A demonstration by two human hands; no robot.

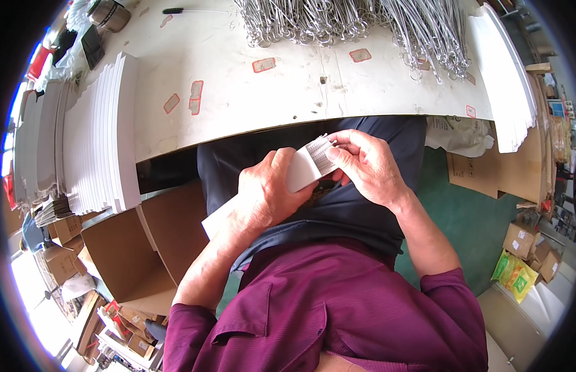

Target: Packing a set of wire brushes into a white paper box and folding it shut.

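Observation:
My left hand [267, 189] is wrapped around a long, narrow white cardboard box [302, 170], held at a slant over my lap. At the box's upper right end, a bundle of thin brushes with white bristles [322, 153] shows in the opening. My right hand [366, 162] is closed at that end, thumb and fingers pressed on the brush tips. The rest of the bundle is hidden inside the box. Beyond my hands, on the white table [238, 111], lie many thin metal wires with ring ends [312, 25], heaped at the far side.
Stacks of flat white boxes stand at the table's left [108, 136] and right [502, 80]. A black-bristled brush [172, 10] and a metal flask [109, 15] lie at the far left. A large open cardboard box [126, 248] is below left. The table's front edge crosses just beyond my hands.

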